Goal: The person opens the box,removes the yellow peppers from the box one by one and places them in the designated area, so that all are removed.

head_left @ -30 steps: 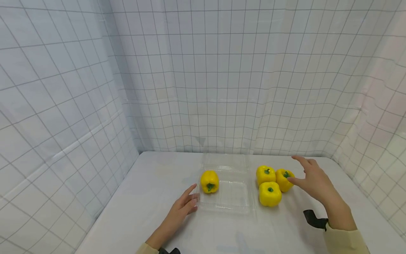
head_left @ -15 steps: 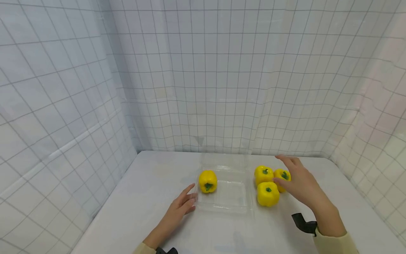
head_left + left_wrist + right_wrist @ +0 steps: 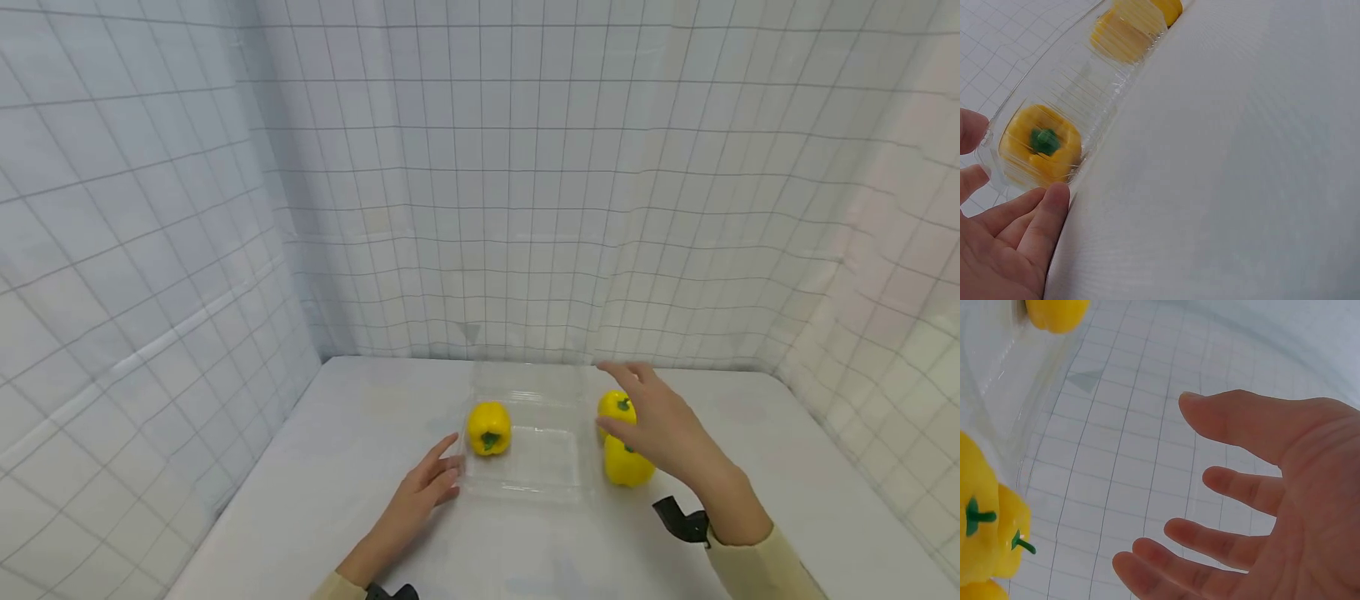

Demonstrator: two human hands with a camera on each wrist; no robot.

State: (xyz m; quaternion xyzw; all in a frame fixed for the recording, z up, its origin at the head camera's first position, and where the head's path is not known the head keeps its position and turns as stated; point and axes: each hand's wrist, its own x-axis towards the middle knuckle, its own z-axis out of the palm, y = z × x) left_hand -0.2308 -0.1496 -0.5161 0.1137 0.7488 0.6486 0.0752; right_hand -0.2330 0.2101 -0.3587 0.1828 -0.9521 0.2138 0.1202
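A clear plastic clamshell box (image 3: 545,462) lies with its lid folded back, and one yellow bell pepper (image 3: 489,428) rests in its left side. My left hand (image 3: 417,493) touches the box's near left corner with loosely extended fingers. To the box's right are yellow bell peppers: a back one (image 3: 612,406) and a front one (image 3: 627,467), both partly behind my right hand (image 3: 663,425). That hand hovers with thumb and fingers spread and holds nothing. In the right wrist view, peppers (image 3: 977,512) stand left of the fingers. A third one is hidden in the head view.
White cloth walls with a grey grid (image 3: 495,208) enclose the back and sides of the white table (image 3: 360,417). The raised lid (image 3: 528,379) reaches toward the back wall.
My right hand has moved left across the peppers and now covers the rightmost one. The left hand stays at the box, and the peppers have not visibly been displaced.
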